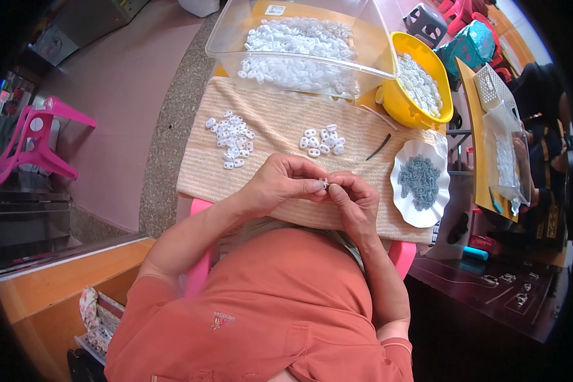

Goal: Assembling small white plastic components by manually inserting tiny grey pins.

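Both hands meet over the near edge of the striped beige cloth (280,137) that covers the surface, and between them sits one small white plastic piece (325,183). The left hand (280,184) has its fingers (313,186) curled in and pinched shut on that piece from the left; the right hand (356,200) closes on it from the right, thumb and forefinger tips pressed together at the same spot, so it is too hidden to tell exactly which hand bears it. Beyond the hands on the cloth lie two loose groups of the same white pieces: a small heap (323,141) just past the fingers, and a larger scattered one (230,139) toward the cloth's left side. At the cloth's far edge stands a clear plastic tub (232,28) holding many more, with a yellow bowl (401,105) of white pieces off its right corner. On the cloth's right end rests a white scalloped dish (404,191) piled with small grey metal parts (419,181), and a thin dark stick (379,146) lies between it and the small heap. Fitting work this fine likely goes best with the piece kept low over the cloth, held by fingertips only, turned so its opening faces up, and pressed squarely rather than at a slant, so nothing springs away.
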`<state>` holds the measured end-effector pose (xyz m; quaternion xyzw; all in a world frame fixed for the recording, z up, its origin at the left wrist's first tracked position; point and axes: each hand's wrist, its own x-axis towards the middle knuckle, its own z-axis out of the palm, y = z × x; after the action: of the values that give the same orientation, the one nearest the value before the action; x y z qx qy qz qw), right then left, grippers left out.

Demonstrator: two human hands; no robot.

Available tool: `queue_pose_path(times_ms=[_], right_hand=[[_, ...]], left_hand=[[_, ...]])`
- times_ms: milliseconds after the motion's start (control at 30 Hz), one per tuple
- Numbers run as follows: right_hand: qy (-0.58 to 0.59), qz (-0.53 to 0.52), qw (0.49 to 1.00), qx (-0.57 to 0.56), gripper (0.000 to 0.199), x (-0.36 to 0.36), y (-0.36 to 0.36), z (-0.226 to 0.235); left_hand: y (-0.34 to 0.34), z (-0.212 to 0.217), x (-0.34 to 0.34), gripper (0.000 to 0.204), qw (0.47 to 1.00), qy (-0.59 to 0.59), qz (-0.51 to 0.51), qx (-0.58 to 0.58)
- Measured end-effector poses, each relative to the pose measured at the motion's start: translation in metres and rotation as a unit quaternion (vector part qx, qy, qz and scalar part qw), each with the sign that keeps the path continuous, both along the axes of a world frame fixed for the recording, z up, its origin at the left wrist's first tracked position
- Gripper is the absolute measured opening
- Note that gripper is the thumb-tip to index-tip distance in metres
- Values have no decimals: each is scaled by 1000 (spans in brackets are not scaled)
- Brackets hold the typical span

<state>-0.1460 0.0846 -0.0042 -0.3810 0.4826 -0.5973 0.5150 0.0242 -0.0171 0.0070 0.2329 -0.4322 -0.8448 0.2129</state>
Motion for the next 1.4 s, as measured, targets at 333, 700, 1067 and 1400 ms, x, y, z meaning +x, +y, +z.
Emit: queue_pose_path(times_ms=[333,700,1067,1400], right_hand=[[29,1,1000,0,11,-1,0,-2],[102,-3,994,-39,9,-1,-1,1],[168,-17,985,-36,8,-2,-1,-7],[145,-28,989,21,10,4,-3,5]], left_hand=[[-1,-4,0,21,1000,15,-9,7],[0,-5,0,22,1000,-1,-8,-27],[2,-3,0,20,999,-11,-1,-42],[3,-4,0,20,999,-25,20,-35]])
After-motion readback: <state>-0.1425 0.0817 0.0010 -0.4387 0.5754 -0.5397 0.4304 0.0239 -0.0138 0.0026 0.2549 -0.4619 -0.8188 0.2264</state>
